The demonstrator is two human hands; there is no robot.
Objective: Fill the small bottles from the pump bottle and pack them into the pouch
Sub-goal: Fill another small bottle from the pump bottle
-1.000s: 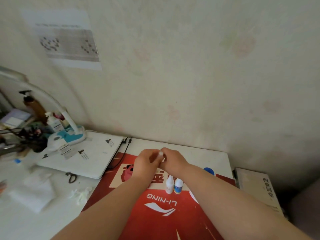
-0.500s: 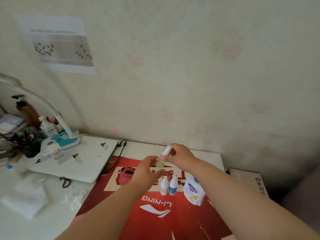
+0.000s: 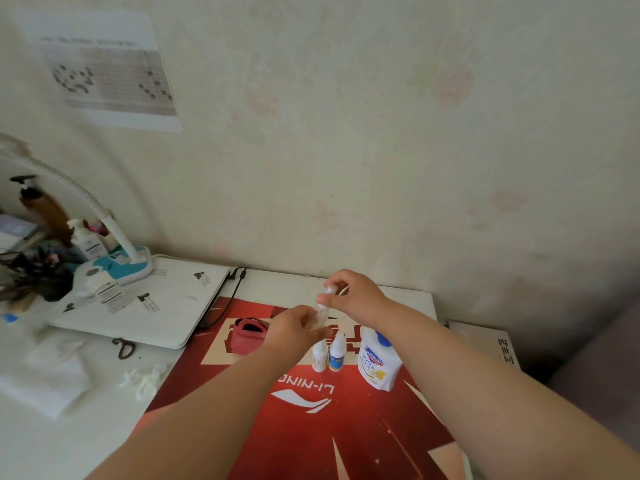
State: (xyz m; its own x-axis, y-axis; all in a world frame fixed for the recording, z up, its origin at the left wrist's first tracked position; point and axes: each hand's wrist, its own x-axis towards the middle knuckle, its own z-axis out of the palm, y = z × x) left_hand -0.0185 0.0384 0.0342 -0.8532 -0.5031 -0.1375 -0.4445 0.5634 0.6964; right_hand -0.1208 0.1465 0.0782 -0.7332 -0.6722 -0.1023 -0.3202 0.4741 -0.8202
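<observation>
Above the red mat (image 3: 311, 427), my left hand (image 3: 294, 329) grips the body of a small clear bottle (image 3: 321, 315). My right hand (image 3: 353, 296) pinches that bottle's white top (image 3: 329, 290). Two small white bottles (image 3: 319, 355) (image 3: 336, 353) stand upright on the mat just below my hands. The white pump bottle (image 3: 377, 363) with a blue logo stands to their right. A pink pouch (image 3: 247, 336) lies on the mat to the left, partly hidden by my left hand.
A white laptop (image 3: 149, 303) lies shut at the left with a cable beside it. On its far corner rests a desk lamp base (image 3: 114, 268); clutter and bottles stand further left. Scissors (image 3: 123, 346) and tissues lie near the mat. A book (image 3: 485, 344) sits at the right.
My view has dropped slightly. My hands stay together on the small bottle, which now stands more upright, with my right hand's fingers higher on its top.
</observation>
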